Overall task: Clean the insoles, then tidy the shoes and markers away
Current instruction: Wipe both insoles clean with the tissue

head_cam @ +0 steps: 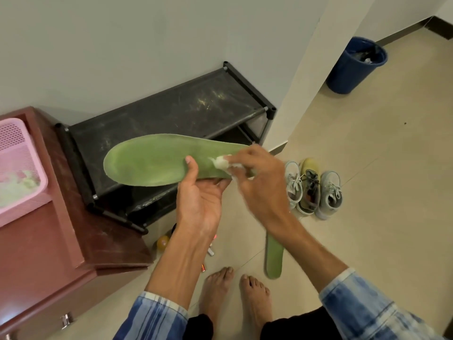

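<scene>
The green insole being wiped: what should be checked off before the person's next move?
1. Held insole gripped securely by the left hand: ok, thumb on top, fingers underneath.
2. White wad pinched in the right hand and touching the insole: ok.
3. Held insole clean all over: cannot tell, its surface looks mottled.
4. Second insole cleaned: cannot tell; it lies on the floor by the feet.
5. Shoes tidied away: not ok, they stand on the floor beside the shoe rack.
</scene>
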